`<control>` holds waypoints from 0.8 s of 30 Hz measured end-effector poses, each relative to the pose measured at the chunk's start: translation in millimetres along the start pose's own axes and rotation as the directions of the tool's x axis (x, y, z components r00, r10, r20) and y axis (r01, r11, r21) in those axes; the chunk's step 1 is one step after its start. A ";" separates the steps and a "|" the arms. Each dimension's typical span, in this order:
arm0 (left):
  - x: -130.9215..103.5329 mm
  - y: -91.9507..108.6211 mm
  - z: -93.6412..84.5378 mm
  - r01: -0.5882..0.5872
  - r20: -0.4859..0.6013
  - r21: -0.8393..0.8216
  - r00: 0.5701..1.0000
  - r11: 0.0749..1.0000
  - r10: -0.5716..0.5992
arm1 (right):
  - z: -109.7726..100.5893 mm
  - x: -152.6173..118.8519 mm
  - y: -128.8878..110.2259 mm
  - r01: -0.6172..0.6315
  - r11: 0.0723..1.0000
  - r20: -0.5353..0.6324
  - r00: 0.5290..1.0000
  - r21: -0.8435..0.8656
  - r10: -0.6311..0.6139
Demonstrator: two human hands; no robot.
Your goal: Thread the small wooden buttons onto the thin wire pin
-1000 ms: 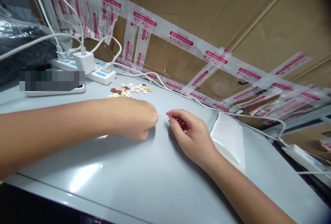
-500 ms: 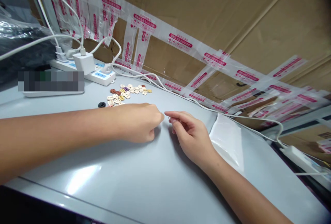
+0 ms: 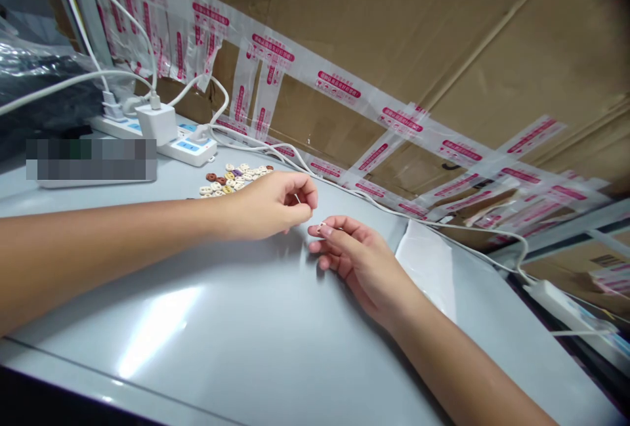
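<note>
My right hand (image 3: 361, 258) pinches a small white button (image 3: 321, 226) between thumb and index finger, just above the table; its other fingers are loosely curled. To its left, close but apart, my left hand (image 3: 275, 206) hovers palm inward with thumb and fingertips brought together. Whether anything sits in that pinch is hidden. Behind my left wrist lies a loose group of small buttons (image 3: 239, 180), mostly cream, with some brown, yellow and purple ones. My left hand and forearm cover part of the group.
A white power strip (image 3: 189, 147) with a plugged-in charger (image 3: 156, 124) stands at the back left. White cables (image 3: 354, 191) run along a taped cardboard wall (image 3: 394, 39). A white plastic bag (image 3: 426, 265) lies right of my right hand on the grey table (image 3: 236, 327).
My left hand has lifted and turned from a downward fist to show thumb and fingertips. My right hand's fingers have spread a little, and the button shows more clearly. The view has shifted slightly.
</note>
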State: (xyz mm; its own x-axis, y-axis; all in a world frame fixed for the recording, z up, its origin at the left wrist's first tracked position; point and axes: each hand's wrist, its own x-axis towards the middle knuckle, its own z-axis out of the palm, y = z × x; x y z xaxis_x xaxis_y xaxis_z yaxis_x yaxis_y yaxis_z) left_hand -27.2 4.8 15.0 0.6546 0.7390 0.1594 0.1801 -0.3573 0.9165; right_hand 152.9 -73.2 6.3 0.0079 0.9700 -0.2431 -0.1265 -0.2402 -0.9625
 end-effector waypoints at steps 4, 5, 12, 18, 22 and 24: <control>0.4 -2.2 3.5 -0.007 -0.003 -0.049 1.000 0.999 0.007 | -0.1 -1.5 1.2 0.000 0.997 0.047 0.999 0.079 -0.004; 0.2 -2.5 4.3 -0.013 -0.008 -0.048 1.000 0.999 0.013 | 0.3 -1.6 1.9 -0.001 0.997 0.055 0.998 0.079 -0.003; -1.6 -2.4 8.3 -0.039 -0.030 -0.040 0.999 0.998 0.038 | 7.1 -3.0 4.0 0.041 0.997 0.032 0.999 0.067 -0.043; -2.0 -2.0 11.6 -0.059 -0.032 -0.057 0.998 0.997 0.057 | 8.7 -4.0 3.8 0.047 0.999 0.031 0.998 0.028 -0.048; -2.4 -4.1 12.6 -0.079 -0.024 -0.045 0.997 0.996 0.078 | 9.7 -4.1 3.5 0.051 0.998 0.033 0.998 0.022 -0.052; -2.6 -4.5 12.7 -0.079 -0.020 -0.044 0.997 0.996 0.078 | 9.8 -4.0 3.7 0.054 0.998 0.035 0.998 0.028 -0.055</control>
State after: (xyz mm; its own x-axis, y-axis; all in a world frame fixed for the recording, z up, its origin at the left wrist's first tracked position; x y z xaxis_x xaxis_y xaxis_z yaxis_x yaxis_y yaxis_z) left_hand -20.4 -2.8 5.8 0.6519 0.7200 0.2380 0.0956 -0.3893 0.9161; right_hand 142.6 -77.6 4.9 -0.0200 0.9824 -0.1858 -0.1536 -0.1866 -0.9704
